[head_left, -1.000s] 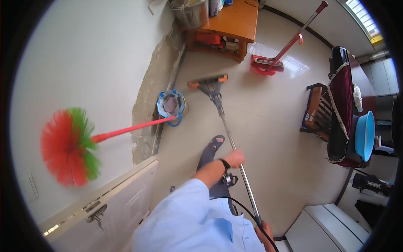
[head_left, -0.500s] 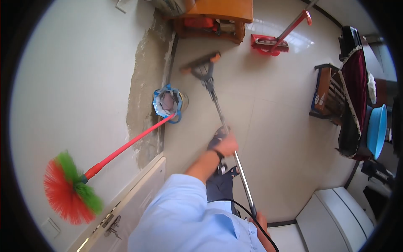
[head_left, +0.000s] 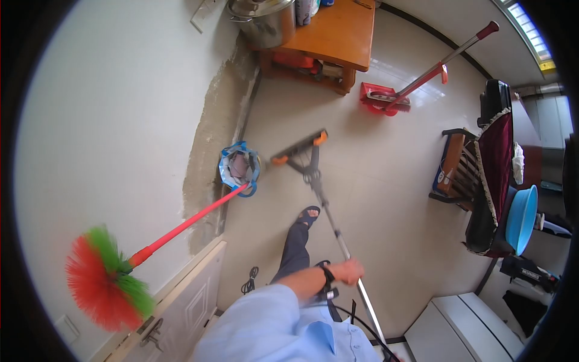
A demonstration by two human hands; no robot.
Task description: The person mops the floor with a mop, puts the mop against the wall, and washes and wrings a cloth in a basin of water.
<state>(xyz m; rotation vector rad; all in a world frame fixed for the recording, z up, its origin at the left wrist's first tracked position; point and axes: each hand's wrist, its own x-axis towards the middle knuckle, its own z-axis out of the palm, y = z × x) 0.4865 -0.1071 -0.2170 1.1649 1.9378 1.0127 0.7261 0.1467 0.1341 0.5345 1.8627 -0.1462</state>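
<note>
My left hand [head_left: 348, 271], with a dark band at its wrist, is closed round the metal pole of a mop [head_left: 339, 237]. The mop's wide flat head [head_left: 301, 146], with orange end pieces, is at floor level ahead of my feet. At the pole's upper end, my right hand [head_left: 397, 349] is mostly cut off by the bottom edge of the view, and its fingers barely show. Left of the mop head stands a blue-rimmed bag-like bin [head_left: 227, 175] with crumpled stuff inside.
A red-handled brush with red and green bristles [head_left: 108, 280] leans across the left side. A red dustpan and broom [head_left: 386, 99] stand near the wooden table [head_left: 338, 36]. On the right are a draped chair-like piece [head_left: 496, 163], a blue basin [head_left: 522, 220] and a white cabinet [head_left: 449, 329].
The mop head has come back toward my body, and my left hand has moved down and right with the pole. My feet are now further apart, and the view has tilted up slightly.
</note>
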